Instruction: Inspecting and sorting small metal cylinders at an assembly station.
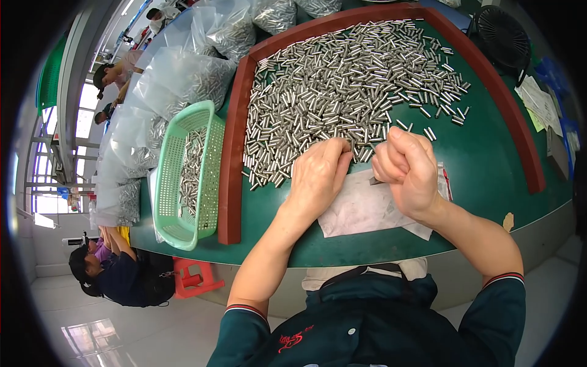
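A broad heap of short shiny metal pins covers the green tabletop. At the heap's near edge my left hand is closed, its fingertips pinched together; what they hold, if anything, is hidden. Just to the right, my right hand makes a fist, thumb side up, apart from the left. A dark narrow end pokes out below its curled fingers, and a thin tip shows above them; the kind of tool is unclear. Under both hands lies a smudged white cloth or paper sheet.
Dark red rails border the heap on the left, back and right. Left of them stands a green mesh basket holding more pins, beside several clear bags of metal parts. A black fan stands far right. Several people sit off left, near a red stool.
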`<state>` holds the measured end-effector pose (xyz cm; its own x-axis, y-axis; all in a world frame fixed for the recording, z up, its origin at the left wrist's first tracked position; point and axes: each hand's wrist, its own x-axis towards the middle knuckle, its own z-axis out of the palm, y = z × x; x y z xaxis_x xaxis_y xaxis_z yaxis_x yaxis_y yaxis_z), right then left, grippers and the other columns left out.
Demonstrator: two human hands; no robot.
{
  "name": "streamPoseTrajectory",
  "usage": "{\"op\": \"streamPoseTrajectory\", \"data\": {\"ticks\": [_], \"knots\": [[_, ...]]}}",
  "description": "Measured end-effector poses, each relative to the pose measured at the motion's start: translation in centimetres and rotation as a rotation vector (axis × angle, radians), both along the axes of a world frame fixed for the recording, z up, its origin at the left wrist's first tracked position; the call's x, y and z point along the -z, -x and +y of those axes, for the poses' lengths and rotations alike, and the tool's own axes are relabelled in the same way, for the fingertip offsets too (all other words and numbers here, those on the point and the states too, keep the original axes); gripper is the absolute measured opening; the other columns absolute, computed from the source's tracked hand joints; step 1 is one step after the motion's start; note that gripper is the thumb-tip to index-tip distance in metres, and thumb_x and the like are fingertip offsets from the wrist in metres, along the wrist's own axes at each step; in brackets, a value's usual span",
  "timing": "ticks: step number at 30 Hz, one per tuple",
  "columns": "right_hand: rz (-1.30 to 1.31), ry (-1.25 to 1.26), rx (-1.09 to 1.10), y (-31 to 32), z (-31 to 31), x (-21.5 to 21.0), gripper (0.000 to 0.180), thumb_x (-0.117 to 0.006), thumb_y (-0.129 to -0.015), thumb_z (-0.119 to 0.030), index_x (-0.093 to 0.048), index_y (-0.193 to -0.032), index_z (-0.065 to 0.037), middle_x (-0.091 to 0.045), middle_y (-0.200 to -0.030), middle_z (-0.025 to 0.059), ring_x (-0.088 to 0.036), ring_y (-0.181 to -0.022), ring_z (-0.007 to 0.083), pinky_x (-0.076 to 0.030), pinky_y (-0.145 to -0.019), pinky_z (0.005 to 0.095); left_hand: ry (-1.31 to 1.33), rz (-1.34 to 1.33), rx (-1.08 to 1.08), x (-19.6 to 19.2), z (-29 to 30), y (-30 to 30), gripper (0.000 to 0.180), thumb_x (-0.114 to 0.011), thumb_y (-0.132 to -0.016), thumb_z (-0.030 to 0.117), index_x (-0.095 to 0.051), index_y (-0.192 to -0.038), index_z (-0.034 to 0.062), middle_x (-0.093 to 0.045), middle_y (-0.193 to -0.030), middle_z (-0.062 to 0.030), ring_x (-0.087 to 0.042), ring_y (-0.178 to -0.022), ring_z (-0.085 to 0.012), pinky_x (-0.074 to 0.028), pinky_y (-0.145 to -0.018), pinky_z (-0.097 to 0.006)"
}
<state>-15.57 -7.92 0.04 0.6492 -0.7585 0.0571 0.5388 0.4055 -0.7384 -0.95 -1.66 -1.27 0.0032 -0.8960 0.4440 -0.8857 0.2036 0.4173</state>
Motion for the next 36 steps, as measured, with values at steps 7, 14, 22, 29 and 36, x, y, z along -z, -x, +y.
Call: {"op": "streamPoseTrajectory", "data": {"ticks": [7,14,22,29,36], "knots": [[0.037,-0.002,0.018,-0.2,0.0,-0.3,0.043,-0.035,-0.088,-0.021,-0.023,-0.048,-0.013,-0.025,-0.039,-0.0022,-0.016,-0.037,0.0075,-0.016,-0.039,0.0246,-0.230,0.371,-0.060,-0.7,1.7,1.2,0.011,-0.062,-0.069,0.006,-0.052,-0.072,0.0022,-0.044,-0.048,-0.0032,-0.042,-0.039,-0.0131,-0.034,-0.038,-0.027],[0.041,0.015,0.033,-0.1,0.0,0.1,0.042,-0.035,-0.088,-0.020,-0.023,-0.048,-0.012,-0.025,-0.039,-0.0022,-0.016,-0.037,0.0075,-0.016,-0.039,0.0242,-0.341,0.192,-0.074,-1.7,2.2,0.7,0.014,-0.064,-0.066,0.010,-0.055,-0.073,0.0022,-0.044,-0.050,-0.0052,-0.045,-0.043,-0.0178,-0.034,-0.040,-0.030],[-0.027,0.075,0.007,0.0,0.5,-0.1,0.040,-0.034,-0.086,-0.018,-0.023,-0.049,-0.011,-0.025,-0.040,-0.0017,-0.017,-0.039,0.0077,-0.017,-0.040,0.0245,-0.328,0.245,0.024,-1.1,2.6,0.8,0.009,-0.061,-0.066,0.003,-0.055,-0.074,0.0018,-0.045,-0.053,-0.0059,-0.046,-0.046,-0.0193,-0.037,-0.044,-0.031],[-0.067,0.050,-0.015,-0.3,0.3,0.3,0.039,-0.033,-0.086,-0.018,-0.024,-0.049,-0.012,-0.025,-0.040,-0.0019,-0.016,-0.039,0.0077,-0.017,-0.040,0.0243,-0.290,0.217,-0.005,-1.1,2.5,1.1,0.008,-0.061,-0.066,0.001,-0.055,-0.070,0.0005,-0.048,-0.054,-0.0074,-0.048,-0.047,-0.0195,-0.039,-0.044,-0.030],[-0.076,0.041,-0.020,-0.4,0.3,0.5,0.040,-0.033,-0.087,-0.019,-0.024,-0.049,-0.012,-0.025,-0.040,-0.0020,-0.017,-0.038,0.0078,-0.018,-0.040,0.0243,-0.298,0.275,-0.024,-1.0,2.4,1.2,0.005,-0.061,-0.067,0.001,-0.056,-0.068,-0.0004,-0.050,-0.054,-0.0082,-0.049,-0.046,-0.0192,-0.039,-0.044,-0.029]]}}
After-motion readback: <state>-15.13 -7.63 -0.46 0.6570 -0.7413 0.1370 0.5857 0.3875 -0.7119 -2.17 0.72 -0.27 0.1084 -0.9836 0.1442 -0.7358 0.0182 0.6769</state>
